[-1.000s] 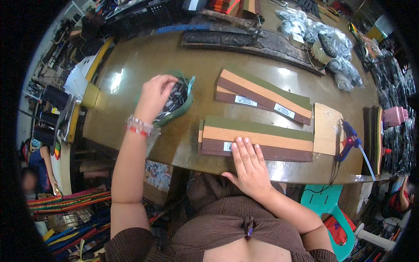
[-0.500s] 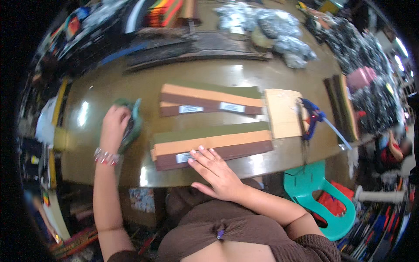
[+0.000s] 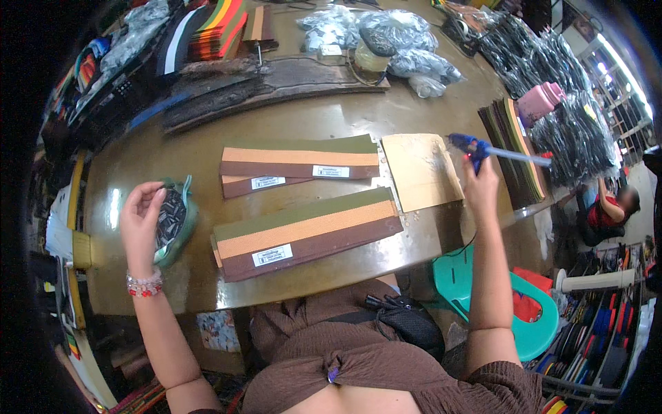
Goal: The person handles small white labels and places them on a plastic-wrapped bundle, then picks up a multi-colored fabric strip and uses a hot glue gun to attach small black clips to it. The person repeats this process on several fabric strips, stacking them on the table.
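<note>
At the right of the table my right hand [image 3: 480,183] is wrapped round the handle of a blue glue gun [image 3: 469,146]. A long translucent glue stick [image 3: 514,154] juts out of the gun's back. On the left, my left hand [image 3: 141,219] has thumb and fingertips pinched together beside a green bag [image 3: 183,238] of small dark pieces [image 3: 172,215]; what the pinch holds is too small to make out. Between the hands lie striped green, tan and brown fabric bands in a near stack [image 3: 310,221] and a far stack [image 3: 296,153], with white labels [image 3: 272,255].
A tan board [image 3: 417,172] lies just left of the glue gun. Striped bands [image 3: 510,152] are stacked at the right edge beside a pink bottle [image 3: 539,103] and plastic-wrapped bundles [image 3: 576,145]. A dark wooden plank [image 3: 276,86] crosses the back. A green stool [image 3: 452,276] stands below.
My right hand has left the near stack of bands and moved right to take hold of the glue gun, which is now lifted. My left hand has drawn back slightly from the bag.
</note>
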A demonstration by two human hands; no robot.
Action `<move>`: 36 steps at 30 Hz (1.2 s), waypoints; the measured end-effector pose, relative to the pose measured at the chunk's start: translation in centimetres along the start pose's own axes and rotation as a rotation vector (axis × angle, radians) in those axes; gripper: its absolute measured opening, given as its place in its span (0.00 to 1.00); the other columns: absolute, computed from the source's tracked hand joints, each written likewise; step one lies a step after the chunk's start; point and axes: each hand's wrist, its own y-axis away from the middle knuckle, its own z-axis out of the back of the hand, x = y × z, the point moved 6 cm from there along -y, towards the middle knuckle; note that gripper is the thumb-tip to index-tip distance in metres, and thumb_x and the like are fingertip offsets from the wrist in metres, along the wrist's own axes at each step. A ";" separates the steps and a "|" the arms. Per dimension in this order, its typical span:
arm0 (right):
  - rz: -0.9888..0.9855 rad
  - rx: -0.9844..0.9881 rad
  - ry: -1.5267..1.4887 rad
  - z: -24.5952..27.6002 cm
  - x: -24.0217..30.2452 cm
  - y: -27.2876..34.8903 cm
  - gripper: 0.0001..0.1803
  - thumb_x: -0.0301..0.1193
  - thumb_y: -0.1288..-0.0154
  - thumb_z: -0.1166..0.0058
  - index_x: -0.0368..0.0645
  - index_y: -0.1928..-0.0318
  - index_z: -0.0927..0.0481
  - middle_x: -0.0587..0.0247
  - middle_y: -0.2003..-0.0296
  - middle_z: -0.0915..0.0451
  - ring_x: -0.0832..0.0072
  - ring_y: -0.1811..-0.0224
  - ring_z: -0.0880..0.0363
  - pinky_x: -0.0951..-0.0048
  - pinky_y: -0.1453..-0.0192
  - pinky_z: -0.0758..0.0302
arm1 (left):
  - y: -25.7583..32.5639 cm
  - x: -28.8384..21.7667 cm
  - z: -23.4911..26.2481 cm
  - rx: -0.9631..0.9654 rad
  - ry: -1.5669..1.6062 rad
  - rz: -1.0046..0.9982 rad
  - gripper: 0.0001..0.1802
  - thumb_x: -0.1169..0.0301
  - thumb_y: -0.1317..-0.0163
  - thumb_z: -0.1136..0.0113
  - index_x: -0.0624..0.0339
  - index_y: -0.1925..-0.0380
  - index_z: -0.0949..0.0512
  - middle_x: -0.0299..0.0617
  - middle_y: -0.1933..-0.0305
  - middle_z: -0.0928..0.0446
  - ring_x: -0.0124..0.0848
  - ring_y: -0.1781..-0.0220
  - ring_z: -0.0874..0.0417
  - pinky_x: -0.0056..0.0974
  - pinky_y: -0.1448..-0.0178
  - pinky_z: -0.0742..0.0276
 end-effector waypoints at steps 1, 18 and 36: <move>-0.067 0.149 0.171 0.0 0.3 -1.6 0.23 0.45 0.34 0.43 0.40 0.48 0.23 0.42 0.66 0.18 0.49 0.59 0.18 0.54 0.57 0.25 | 0.5 -1.3 -0.8 0.002 0.049 -0.025 0.09 0.73 0.35 0.40 0.66 0.57 0.20 0.33 0.62 0.21 0.20 0.61 0.23 0.25 0.55 0.28; 0.587 0.336 -0.341 -1.0 20.0 13.5 0.21 0.41 0.57 0.25 0.41 0.71 0.21 0.59 0.75 0.24 0.63 0.74 0.23 0.67 0.69 0.25 | 8.0 -9.0 -14.2 0.376 0.718 0.252 0.09 0.76 0.35 0.41 0.66 0.56 0.18 0.36 0.66 0.18 0.20 0.64 0.19 0.27 0.57 0.21; 0.379 0.282 -0.205 -0.3 14.9 10.0 0.14 0.35 0.51 0.29 0.42 0.69 0.19 0.59 0.76 0.24 0.69 0.74 0.21 0.67 0.67 0.24 | 8.2 -9.2 -14.3 0.355 0.688 0.223 0.09 0.77 0.35 0.41 0.66 0.56 0.18 0.35 0.65 0.18 0.18 0.64 0.20 0.25 0.58 0.22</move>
